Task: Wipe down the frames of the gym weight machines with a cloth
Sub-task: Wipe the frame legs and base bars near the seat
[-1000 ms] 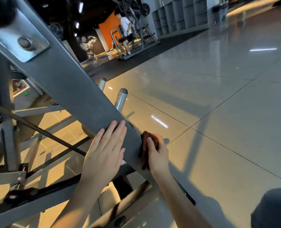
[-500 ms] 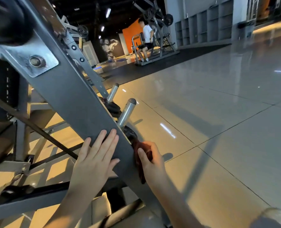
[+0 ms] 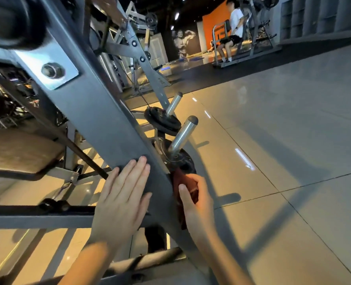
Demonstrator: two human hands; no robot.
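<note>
Frame beam (image 3: 100,112): flat grey steel, matte, running diagonally from upper left to lower centre of the frame, with a shiny bolted plate (image 3: 51,68) near its top. Left hand (image 3: 121,200) lies palm-down on the beam's face, fingers straight; grip wide, holding nothing. Right hand (image 3: 195,200) is at the beam's right edge, centre frame, its grip curled round a crumpled dark red cloth (image 3: 186,183) that touches that edge. Round chrome pegs (image 3: 183,134) and black weight plates (image 3: 164,121) sit just above. Floor (image 3: 273,140): glossy tiles

Our left hand (image 3: 121,200) lies on the frame beam (image 3: 100,124) at lower centre; just right, our right hand (image 3: 199,204) holds the cloth (image 3: 184,181), seemingly against the beam's edge.
</note>
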